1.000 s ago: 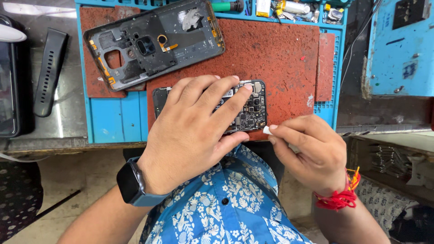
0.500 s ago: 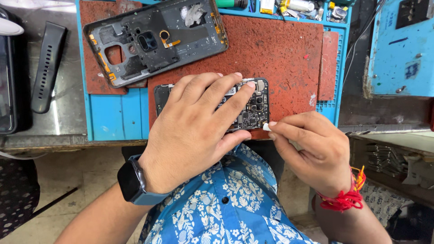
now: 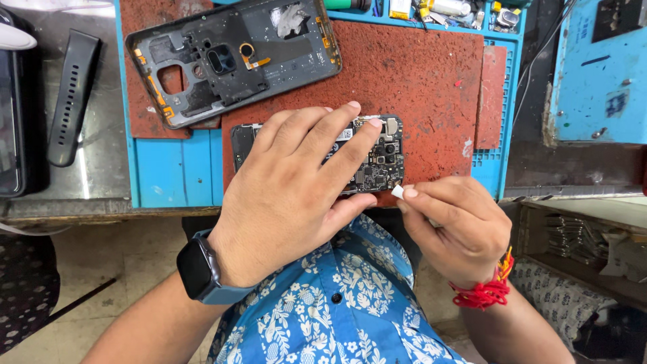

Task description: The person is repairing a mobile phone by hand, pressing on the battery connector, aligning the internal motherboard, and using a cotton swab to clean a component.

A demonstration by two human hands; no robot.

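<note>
left hand (image 3: 296,195): flat over the opened phone (image 3: 381,158), fingers spread, pressing it onto the red mat (image 3: 418,81); palm down, not clenched around anything
right hand (image 3: 458,226): fingertips pinched shut on a small white tool (image 3: 397,191), its tip at the phone's near right corner
phone: at the mat's near edge, circuit board exposed
risk: tool could slip and gouge the board (bare components right beside the tip); phone could slide off the edge if the pressure eases
tray (image 3: 445,8): far edge, small parts inside, too small to identify
back frame (image 3: 232,57): lying apart, upper left
</note>
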